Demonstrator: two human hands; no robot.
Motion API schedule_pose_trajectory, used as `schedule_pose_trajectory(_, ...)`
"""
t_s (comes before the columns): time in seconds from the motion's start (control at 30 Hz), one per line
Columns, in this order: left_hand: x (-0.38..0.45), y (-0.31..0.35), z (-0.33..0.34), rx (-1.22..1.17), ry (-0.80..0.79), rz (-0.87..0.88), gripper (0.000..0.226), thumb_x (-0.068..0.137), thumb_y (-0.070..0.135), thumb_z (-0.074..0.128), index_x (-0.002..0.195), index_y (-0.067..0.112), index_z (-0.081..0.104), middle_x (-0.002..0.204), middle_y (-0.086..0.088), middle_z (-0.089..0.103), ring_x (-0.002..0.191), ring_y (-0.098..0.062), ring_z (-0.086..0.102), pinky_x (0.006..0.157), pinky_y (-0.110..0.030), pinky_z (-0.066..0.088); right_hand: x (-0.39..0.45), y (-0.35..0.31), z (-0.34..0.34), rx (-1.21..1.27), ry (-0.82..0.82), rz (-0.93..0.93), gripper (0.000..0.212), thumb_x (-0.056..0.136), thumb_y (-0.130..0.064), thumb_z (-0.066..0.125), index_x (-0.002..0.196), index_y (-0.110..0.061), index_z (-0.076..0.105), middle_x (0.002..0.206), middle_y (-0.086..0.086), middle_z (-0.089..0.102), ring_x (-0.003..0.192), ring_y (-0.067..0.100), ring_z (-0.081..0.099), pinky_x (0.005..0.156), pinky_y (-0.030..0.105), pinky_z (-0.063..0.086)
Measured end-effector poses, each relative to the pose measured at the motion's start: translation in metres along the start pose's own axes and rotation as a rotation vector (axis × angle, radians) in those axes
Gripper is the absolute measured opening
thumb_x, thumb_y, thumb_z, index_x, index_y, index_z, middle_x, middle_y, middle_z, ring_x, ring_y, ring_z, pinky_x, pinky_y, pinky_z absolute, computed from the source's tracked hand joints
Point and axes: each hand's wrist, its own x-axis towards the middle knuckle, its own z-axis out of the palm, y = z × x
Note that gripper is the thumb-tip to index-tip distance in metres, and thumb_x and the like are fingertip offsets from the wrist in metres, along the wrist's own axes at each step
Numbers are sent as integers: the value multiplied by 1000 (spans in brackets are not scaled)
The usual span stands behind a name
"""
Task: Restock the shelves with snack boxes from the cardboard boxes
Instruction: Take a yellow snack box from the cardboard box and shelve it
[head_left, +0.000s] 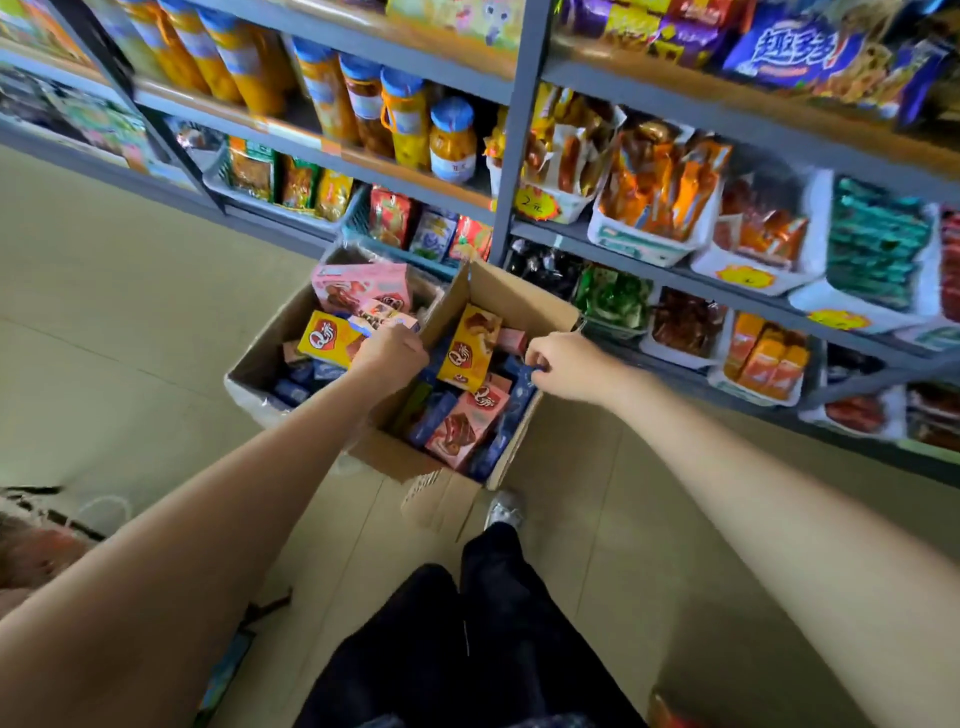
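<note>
Reaching into 2 cardboard boxes (483, 291) below the shelves (675, 228).
Left grip (387, 356) curls around a yellow snack box (327, 338); right grip (563, 366) pinches a blue snack box (530, 382) (fingers curled).

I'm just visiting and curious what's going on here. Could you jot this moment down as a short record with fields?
place: shop aisle, stocked shelves
cartons: two open cardboard boxes on the floor, side by side
contents: yellow, pink and blue snack boxes
left hand: in the left carton, gripping a yellow snack box
right hand: in the right carton, pinching a blue snack box
shelving: not started in this view
</note>
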Motion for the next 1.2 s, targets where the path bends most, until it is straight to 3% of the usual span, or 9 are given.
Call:
schedule_pose_trajectory(0.2, 109, -6, 43, -54, -19, -83, 36, 92, 13, 52, 126, 2, 50, 124, -18, 57, 116, -32, 54, 96, -33, 42, 139, 43, 60, 151, -47, 123, 29, 90, -20, 56, 116, -5, 57, 118, 15, 56, 112, 31, 53, 88, 33, 43)
schedule_pose_trajectory(0.4, 245, -62, 129, -51, -25, -126, 47, 88, 18, 56, 133, 10, 43, 128, -15, 56, 118, -30, 52, 86, -30, 39, 284, 93, 173, 378, -10, 390, 40, 91, -23, 58, 124, -2, 49, 129, 20, 52, 119, 34, 50, 93, 36, 42)
schedule_pose_trajectory(0.6, 339, -135, 210, -29, -73, -193, 50, 90, 24, 56, 135, 7, 42, 133, -16, 52, 123, -31, 48, 92, -32, 39, 387, 132, 279, 603, -91, 674, 79, 87, -39, 62, 142, 2, 23, 145, 22, 36, 134, 35, 35, 109, 39, 32)
schedule_pose_trajectory(0.73, 364, -149, 240, -71, -141, -197, 40, 96, 21, 47, 133, 6, 45, 133, -14, 53, 119, -32, 51, 83, -30, 41, 414, 131, 312, 1029, -152, 803, 69, 93, -43, 52, 145, -5, 27, 148, 12, 34, 134, 31, 37, 108, 39, 34)
schedule_pose_trajectory(0.87, 363, -138, 235, -154, -180, -248, 34, 96, 22, 47, 126, 6, 52, 122, -11, 58, 103, -25, 55, 75, -28, 42, 406, 120, 306, 1409, -159, 905, 47, 93, -35, 55, 131, -10, 45, 118, 10, 52, 80, 20, 51, 62, 22, 40)
schedule_pose_trajectory(0.97, 348, -115, 216, -314, -260, -313, 33, 96, 23, 48, 123, 4, 55, 105, -4, 51, 95, -17, 47, 59, -18, 35, 390, 109, 273, 1472, -236, 918, 44, 88, -43, 59, 118, -13, 50, 84, 6, 56, 63, 12, 48, 57, 19, 39)
schedule_pose_trajectory(1.03, 334, -96, 204, -371, -262, -347, 18, 94, 25, 50, 102, 12, 59, 93, -1, 50, 85, -15, 46, 58, -20, 34, 378, 97, 245, 1462, -240, 888, 50, 87, -48, 59, 121, -13, 50, 89, 6, 60, 71, 13, 54, 63, 23, 44)
schedule_pose_trajectory(1.1, 329, -90, 197, -413, -211, -385, 19, 93, 24, 51, 76, 20, 47, 76, 2, 44, 74, -14, 42, 61, -24, 35, 377, 92, 235, 1361, -202, 846, 63, 87, -47, 59, 137, -13, 41, 122, 11, 57, 104, 22, 58, 88, 32, 49)
schedule_pose_trajectory(1.2, 332, -110, 203, -465, -164, -505, 19, 93, 25, 52, 81, 14, 43, 69, -2, 37, 70, -18, 41, 61, -26, 36, 378, 101, 246, 1255, -135, 851, 75, 84, -46, 63, 143, -11, 32, 139, 15, 45, 124, 33, 47, 100, 42, 40)
